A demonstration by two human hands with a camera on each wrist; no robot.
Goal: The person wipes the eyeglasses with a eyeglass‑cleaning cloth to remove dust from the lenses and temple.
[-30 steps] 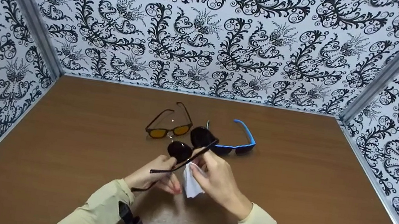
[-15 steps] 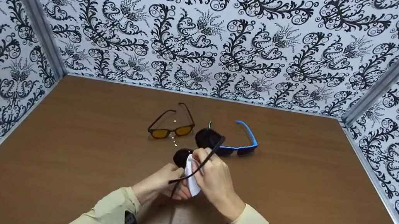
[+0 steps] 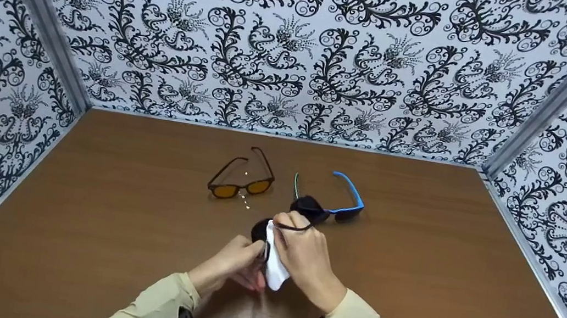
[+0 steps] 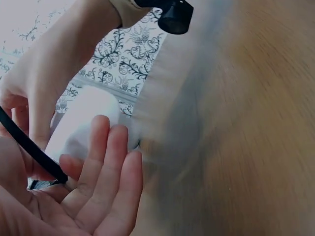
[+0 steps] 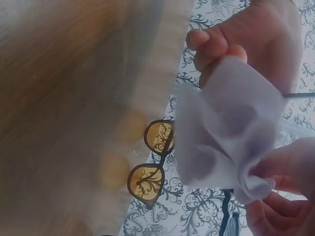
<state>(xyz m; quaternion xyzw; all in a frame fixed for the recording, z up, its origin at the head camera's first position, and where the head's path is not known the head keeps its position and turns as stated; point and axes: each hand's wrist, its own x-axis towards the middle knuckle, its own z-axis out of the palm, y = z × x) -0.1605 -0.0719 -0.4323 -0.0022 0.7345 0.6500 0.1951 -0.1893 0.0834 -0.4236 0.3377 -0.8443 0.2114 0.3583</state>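
Observation:
Above the table, my left hand (image 3: 231, 261) pinches a pair of dark sunglasses (image 3: 259, 229) near one lens. In the left wrist view a black temple arm (image 4: 30, 147) crosses that palm, and several fingers extend past it. My right hand (image 3: 308, 251) grips a white cloth (image 3: 276, 271) between thumb and fingers and presses it to the lens beside the left thumb. The cloth hides most of that lens; the other lens (image 3: 306, 206) points away to the right. From the right wrist, the cloth (image 5: 229, 118) looks creased and bunched at the fingertips.
Amber-lensed glasses (image 3: 240, 188) lie with temples unfolded on the brown table (image 3: 116, 202), just beyond the hands. Blue-framed sunglasses (image 3: 348, 210) are at their right, partly overlapped by the held pair. Patterned panels (image 3: 297, 61) enclose the back and sides.
The sunglasses have tilted and shifted slightly right, their temple now lying across the right hand. My right hand has brought the cloth onto the lens near the left thumb.

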